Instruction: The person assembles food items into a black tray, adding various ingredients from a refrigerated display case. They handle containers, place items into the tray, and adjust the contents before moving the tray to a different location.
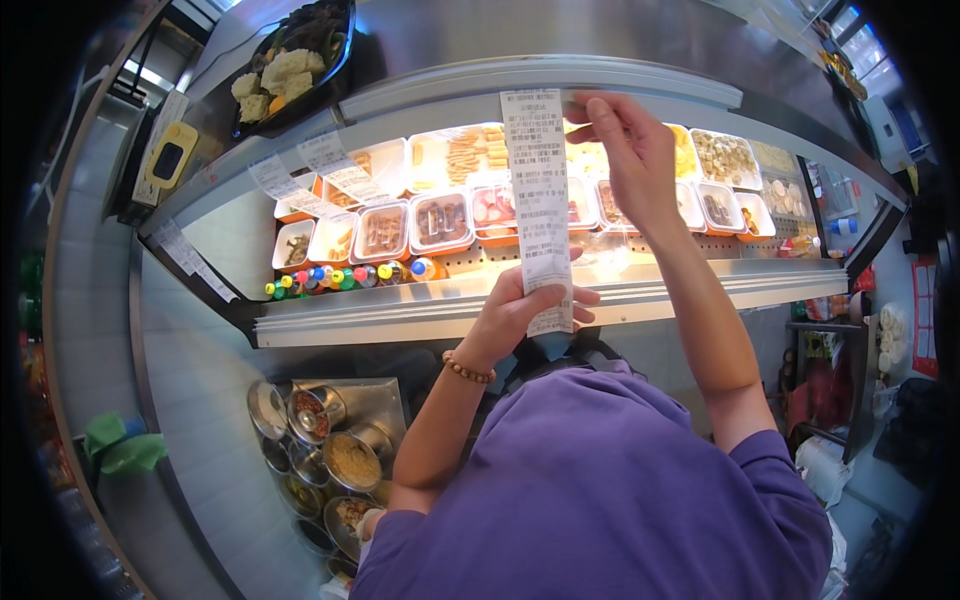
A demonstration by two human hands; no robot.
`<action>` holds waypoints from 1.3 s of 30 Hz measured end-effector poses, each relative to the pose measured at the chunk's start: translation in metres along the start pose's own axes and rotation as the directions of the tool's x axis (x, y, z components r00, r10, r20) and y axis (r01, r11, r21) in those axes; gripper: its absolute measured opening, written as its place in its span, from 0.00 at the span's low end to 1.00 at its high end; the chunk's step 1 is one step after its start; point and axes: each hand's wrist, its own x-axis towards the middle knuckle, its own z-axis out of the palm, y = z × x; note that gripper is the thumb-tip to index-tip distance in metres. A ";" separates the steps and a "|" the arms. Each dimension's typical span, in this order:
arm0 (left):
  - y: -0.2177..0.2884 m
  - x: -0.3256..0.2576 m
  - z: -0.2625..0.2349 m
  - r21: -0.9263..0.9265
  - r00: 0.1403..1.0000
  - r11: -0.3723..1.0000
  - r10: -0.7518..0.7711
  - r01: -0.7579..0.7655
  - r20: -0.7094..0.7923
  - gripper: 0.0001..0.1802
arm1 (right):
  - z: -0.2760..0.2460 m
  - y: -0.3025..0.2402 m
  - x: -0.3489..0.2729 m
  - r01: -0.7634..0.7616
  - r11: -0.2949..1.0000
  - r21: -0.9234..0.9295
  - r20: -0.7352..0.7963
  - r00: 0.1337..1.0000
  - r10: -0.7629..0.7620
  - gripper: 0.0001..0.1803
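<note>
A long white printed receipt [538,190] hangs upright in front of a lit food display case. My left hand [530,300] is closed on its lower part, with the thumb across the front and fingers behind; a beaded bracelet [468,368] circles that wrist. Beside the receipt's upper right edge is my right hand [630,150], raised, its fingers bent and apart. Its fingertips are close to the paper; whether they touch it I cannot tell. Behind the receipt, clear-lidded trays of food [440,220] stand in rows, partly hidden by the paper and my hands.
Other receipts [345,170] hang from the case's upper edge at left. Small bottles with coloured caps [350,277] line the case's front left. Several metal bowls of ingredients [352,460] stand lower left. On top of the case are a black food tray [290,75] and a yellow device [172,155].
</note>
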 end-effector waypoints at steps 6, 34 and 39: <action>-0.003 0.003 -0.002 -0.010 1.000 1.000 -0.001 0.001 0.004 0.29 | -0.020 -0.016 0.004 0.270 0.914 -0.302 0.145 0.961 -0.235 0.14; -0.004 -0.022 -0.028 0.003 0.982 0.997 0.078 -0.079 -0.169 0.29 | 0.015 -0.007 0.028 0.627 0.593 -0.505 0.598 0.750 -0.283 0.13; -0.006 -0.033 -0.039 -0.015 0.970 0.992 0.118 -0.124 -0.213 0.28 | 0.035 -0.010 0.028 0.644 0.564 -0.518 0.611 0.739 -0.283 0.13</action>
